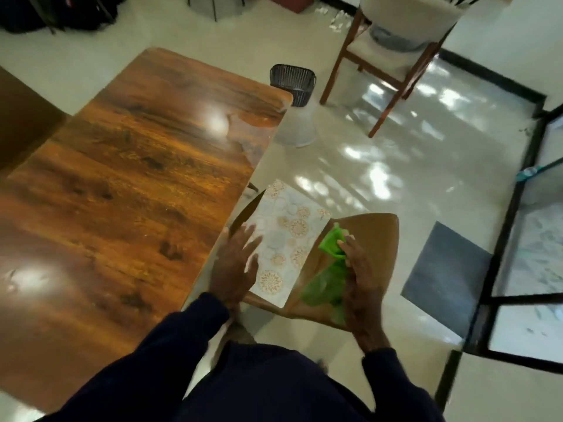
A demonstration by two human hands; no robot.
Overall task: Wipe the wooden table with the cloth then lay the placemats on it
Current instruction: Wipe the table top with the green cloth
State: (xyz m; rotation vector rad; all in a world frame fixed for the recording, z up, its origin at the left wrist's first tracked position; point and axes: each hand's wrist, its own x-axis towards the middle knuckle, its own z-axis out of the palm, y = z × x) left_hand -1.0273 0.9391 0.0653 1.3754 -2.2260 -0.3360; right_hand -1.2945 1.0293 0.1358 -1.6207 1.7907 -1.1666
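The wooden table (128,184) fills the left of the head view, glossy with light glare. To its right a brown chair seat (377,239) carries a pale placemat stack (289,239) with orange floral circles. My left hand (236,263) hovers with fingers spread over the placemats' near left edge; whether it touches them I cannot tell. My right hand (361,281) is closed on a green cloth (330,266), held over the chair seat beside the placemats.
A black wire bin (294,83) stands past the table's far right corner. A wooden chair (387,65) sits further back. A grey floor mat (444,275) and a black-framed glass door (518,239) lie to the right. Another brown surface (21,117) borders the table's left.
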